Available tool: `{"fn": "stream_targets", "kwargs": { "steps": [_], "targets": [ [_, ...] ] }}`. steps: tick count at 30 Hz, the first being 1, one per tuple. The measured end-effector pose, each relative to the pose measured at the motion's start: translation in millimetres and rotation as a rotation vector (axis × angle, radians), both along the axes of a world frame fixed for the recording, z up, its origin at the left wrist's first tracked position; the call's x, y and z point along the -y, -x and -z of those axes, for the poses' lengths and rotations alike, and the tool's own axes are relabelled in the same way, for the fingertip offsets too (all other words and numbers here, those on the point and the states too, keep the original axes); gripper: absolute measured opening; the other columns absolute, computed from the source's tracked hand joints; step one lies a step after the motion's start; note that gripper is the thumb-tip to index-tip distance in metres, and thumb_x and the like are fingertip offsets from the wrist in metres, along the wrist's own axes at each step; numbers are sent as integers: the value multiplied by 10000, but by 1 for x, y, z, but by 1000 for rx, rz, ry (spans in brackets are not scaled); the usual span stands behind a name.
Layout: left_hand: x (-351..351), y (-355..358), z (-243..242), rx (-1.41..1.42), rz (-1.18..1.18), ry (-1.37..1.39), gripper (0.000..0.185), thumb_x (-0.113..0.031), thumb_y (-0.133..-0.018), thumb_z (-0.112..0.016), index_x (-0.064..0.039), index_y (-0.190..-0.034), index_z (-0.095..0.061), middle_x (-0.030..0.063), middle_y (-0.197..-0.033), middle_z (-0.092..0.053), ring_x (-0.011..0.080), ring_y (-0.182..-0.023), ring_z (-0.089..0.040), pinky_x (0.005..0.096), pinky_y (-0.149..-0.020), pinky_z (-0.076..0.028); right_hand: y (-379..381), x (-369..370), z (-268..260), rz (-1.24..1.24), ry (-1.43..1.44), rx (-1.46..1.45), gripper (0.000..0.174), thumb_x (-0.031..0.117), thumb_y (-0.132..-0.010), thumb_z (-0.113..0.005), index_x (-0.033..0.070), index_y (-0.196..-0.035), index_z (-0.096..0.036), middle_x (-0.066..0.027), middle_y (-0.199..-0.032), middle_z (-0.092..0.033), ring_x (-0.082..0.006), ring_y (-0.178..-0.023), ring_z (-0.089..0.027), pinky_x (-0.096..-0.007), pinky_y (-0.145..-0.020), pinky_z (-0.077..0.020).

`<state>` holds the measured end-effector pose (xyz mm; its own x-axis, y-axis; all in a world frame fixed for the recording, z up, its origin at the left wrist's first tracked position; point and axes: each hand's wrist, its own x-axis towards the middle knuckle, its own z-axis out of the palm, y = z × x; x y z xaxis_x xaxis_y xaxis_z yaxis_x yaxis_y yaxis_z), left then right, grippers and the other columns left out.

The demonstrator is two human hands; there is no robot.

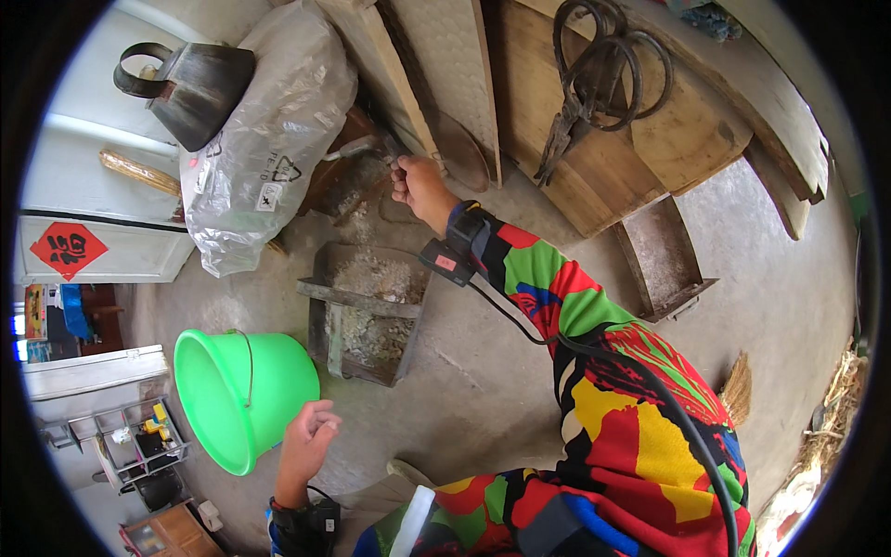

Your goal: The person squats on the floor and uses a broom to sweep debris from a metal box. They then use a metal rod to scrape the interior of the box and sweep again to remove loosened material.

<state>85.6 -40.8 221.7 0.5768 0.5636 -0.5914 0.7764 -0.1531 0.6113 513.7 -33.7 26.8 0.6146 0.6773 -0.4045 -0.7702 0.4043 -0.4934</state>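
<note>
My right hand [421, 184] is closed around the end of a thin handle at the upper centre; what tool it belongs to is hard to tell. Just beyond it a brown metal box or scoop [341, 174] holds grey ash. Below stands a metal drawer [320, 278] heaped with pale ash, with a bar across its top. At the lower left my left hand [306, 438] is held with fingers loosely curled and nothing in it, beside a bright green plastic bucket [285, 383] that lies tilted or appears so.
A clear plastic bag [271, 132] and a dark metal vessel [202, 94] are at the upper left. Wooden boards [578, 195] bear large iron scissors or tongs [564, 132]. A second metal drawer [661, 250] and a straw broom [736, 390] lie to the right.
</note>
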Motion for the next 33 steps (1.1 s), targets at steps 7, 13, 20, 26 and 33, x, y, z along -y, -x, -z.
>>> {"fn": "stream_targets", "kwargs": {
  "steps": [7, 13, 20, 26, 33],
  "targets": [
    [1, 1, 3, 23, -4, 22, 371, -59, -916, -596, 61, -1262, -532, 116, -990, -681, 145, -822, -638, 277, -745, -518, 5, 15, -4, -49, -55, 0, 163, 222, -965, -541, 80, -886, -554, -33, -720, -527, -133, -548, -455, -327, -535, -421],
    [6, -3, 1, 25, 10, 16, 376, -64, -912, -604, 57, -1261, -534, 109, -986, -682, 140, -824, -635, 277, -745, -514, -23, 9, -13, -252, 111, -74, 223, 277, -958, -586, 98, -847, -512, -55, -718, -568, -154, -501, -499, -311, -463, -429],
    [12, -9, -6, 35, 21, -6, 373, -67, -905, -609, 58, -1250, -544, 110, -990, -685, 137, -823, -637, 282, -741, -513, -18, 5, -17, -334, -7, 29, 322, 279, -981, -547, 211, -725, -363, 65, -536, -294, -92, -406, -261, -299, -405, -214],
    [13, 3, -11, 47, -11, -8, 380, -60, -900, -615, 60, -1253, -545, 109, -992, -686, 122, -833, -635, 279, -745, -512, -9, 14, -23, -243, -200, 87, 278, 276, -978, -521, 178, -740, -417, 74, -540, -260, -83, -408, -223, -290, -427, -188],
    [12, 3, -15, 15, 37, -76, 385, -46, -899, -620, 54, -1261, -537, 94, -996, -682, 104, -833, -618, 258, -735, -503, -3, 16, -40, -313, -17, 68, 297, 250, -965, -517, 186, -707, -384, 71, -550, -259, -93, -426, -230, -292, -440, -200]
  ]
}}
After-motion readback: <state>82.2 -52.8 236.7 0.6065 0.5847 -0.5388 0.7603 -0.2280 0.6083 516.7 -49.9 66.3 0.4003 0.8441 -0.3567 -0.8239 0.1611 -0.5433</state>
